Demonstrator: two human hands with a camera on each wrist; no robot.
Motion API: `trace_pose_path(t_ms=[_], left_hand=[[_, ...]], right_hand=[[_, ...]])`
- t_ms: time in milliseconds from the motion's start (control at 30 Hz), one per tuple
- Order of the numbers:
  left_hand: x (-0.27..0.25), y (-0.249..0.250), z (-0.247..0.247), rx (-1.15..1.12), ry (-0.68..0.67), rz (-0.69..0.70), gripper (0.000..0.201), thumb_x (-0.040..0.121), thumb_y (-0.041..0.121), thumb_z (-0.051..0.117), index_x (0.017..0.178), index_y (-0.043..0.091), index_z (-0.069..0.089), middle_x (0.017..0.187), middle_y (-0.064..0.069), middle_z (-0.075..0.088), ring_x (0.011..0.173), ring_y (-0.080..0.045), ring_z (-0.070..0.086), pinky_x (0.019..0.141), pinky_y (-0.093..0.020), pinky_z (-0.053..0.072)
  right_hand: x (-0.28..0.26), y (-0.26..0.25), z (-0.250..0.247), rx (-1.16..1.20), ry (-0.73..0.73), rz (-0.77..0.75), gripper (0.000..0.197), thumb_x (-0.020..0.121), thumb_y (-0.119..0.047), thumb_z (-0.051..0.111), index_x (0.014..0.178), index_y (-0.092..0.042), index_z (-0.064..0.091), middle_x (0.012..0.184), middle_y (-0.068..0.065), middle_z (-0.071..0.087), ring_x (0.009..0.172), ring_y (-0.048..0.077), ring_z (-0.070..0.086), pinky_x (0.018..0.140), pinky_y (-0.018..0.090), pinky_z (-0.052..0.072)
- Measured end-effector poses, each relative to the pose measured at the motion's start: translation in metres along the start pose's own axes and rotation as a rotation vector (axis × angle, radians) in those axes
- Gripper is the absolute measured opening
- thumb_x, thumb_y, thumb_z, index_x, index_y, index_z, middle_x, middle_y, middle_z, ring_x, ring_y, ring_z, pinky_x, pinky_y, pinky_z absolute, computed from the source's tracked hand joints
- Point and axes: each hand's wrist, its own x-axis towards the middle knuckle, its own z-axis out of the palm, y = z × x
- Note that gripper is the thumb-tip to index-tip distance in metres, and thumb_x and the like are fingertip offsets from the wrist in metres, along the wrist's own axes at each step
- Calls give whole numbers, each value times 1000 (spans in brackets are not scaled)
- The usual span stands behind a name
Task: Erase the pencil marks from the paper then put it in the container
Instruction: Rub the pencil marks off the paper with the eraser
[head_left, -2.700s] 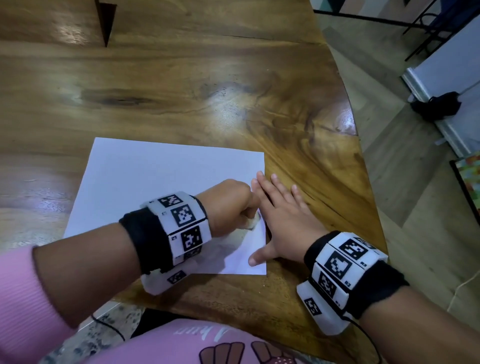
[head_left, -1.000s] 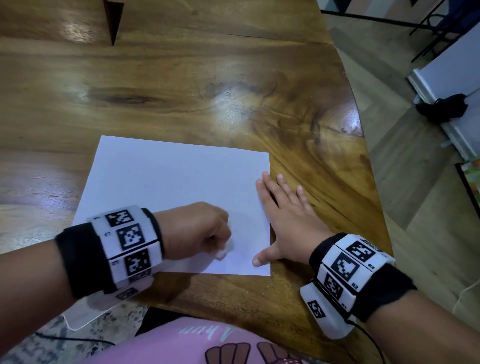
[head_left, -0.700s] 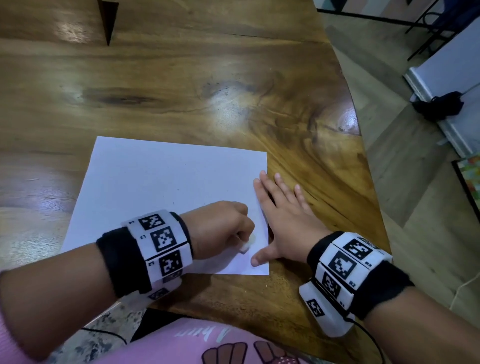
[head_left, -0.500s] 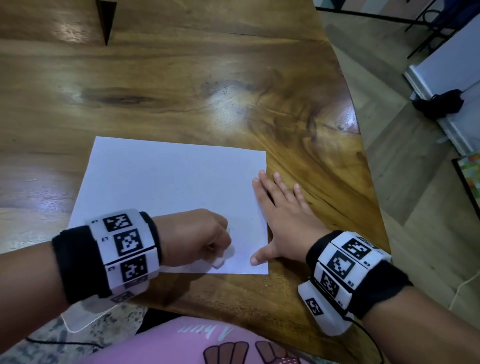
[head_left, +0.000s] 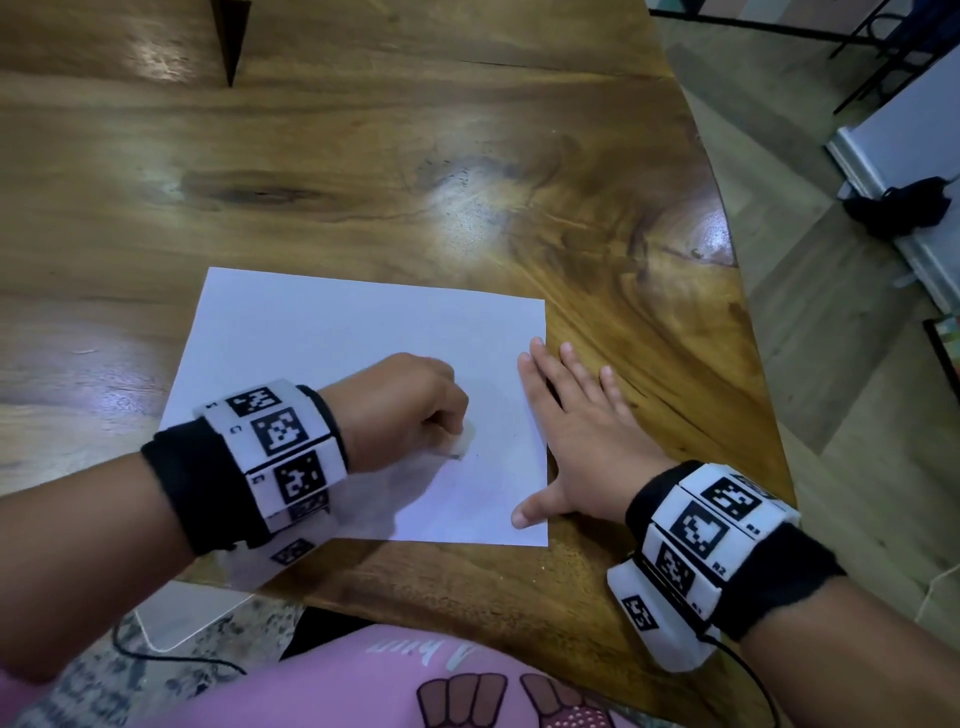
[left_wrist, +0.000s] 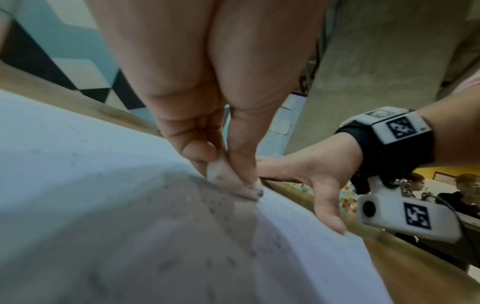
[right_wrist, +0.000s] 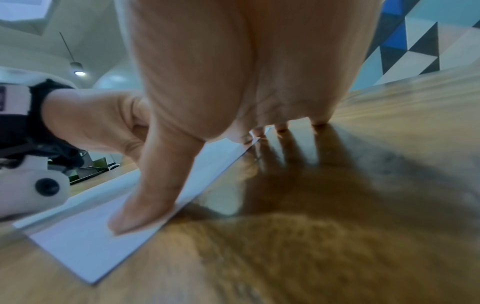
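paper (head_left: 332, 353) flat on tabletop (head_left: 467, 156), lower centre | left hand (head_left: 402, 405) pinches eraser (head_left: 462, 444), rubbing | right hand (head_left: 576, 441) flat, pinning right edge | faint specks left; container unseen, erasing unfinished

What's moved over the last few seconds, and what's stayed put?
The left hand, pinching the eraser, has rubbed back and forth along the paper's near right part, now sitting mid-stroke. The right hand has stayed flat on the paper's right edge; the paper hasn't shifted on the table.
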Motion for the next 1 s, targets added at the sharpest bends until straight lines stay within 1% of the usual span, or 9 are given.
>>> trace_pose_path(t_ms=[67,233,300,467,533,600,700,800,1000], left_hand=[[-5,-2,1,-30,53,35,5,76,12,66,71,10,66,77,4,53,72,-15,52,60,-19,34],[-22,-7,8,-75,-167,57,10,75,5,63,79,10,70,83,2,60,79,-15,59,69,-15,41],[-12,-5,8,-150,-105,-1,10,77,1,59,83,2,67,83,-1,55,82,-22,58,75,-18,40],[3,9,14,-68,-50,64,7,73,13,60,68,14,64,77,0,59,70,-17,55,67,-27,45],[-7,6,15,-83,-244,28,11,76,12,59,68,18,62,67,9,53,63,-6,50,63,-9,39],[-8,4,14,-43,-320,20,7,77,13,60,79,13,67,74,9,52,68,-6,48,61,-5,34],[13,11,3,15,-116,42,15,73,25,59,76,12,67,82,-2,62,76,-18,56,70,-24,43],[46,22,-6,70,71,0,14,78,21,63,86,11,66,83,-5,58,75,-18,50,66,-24,32],[11,26,21,7,-151,89,23,73,28,49,75,13,66,82,-7,64,75,-22,57,67,-29,43]], right_hand=[[0,0,0,-1,-1,0,141,59,-67,72,143,-19,-29,149,-5,-39,135,16,-38,114,44,-18],[0,0,-1,2,-5,-2,140,59,-67,72,143,-19,-29,149,-5,-39,135,16,-39,114,44,-19],[-1,-1,-1,8,-8,-1,140,59,-66,73,144,-19,-28,149,-5,-39,135,17,-39,114,45,-18],[-2,-1,-2,21,3,-2,140,59,-65,73,145,-19,-27,150,-5,-38,136,16,-38,114,45,-18],[-2,0,-1,29,8,-3,140,59,-65,74,145,-19,-27,149,-6,-38,136,15,-38,114,44,-18],[-2,1,0,38,16,-5,140,58,-65,74,145,-20,-27,149,-7,-38,136,15,-37,114,44,-18],[-1,1,0,36,27,-7,141,57,-65,75,145,-20,-25,150,-7,-37,136,15,-36,114,44,-18],[0,1,0,30,34,-11,140,57,-66,74,146,-21,-24,150,-7,-37,136,15,-37,114,43,-19],[0,3,2,47,44,-15,141,56,-66,75,146,-21,-24,151,-7,-36,136,14,-36,114,43,-19]])
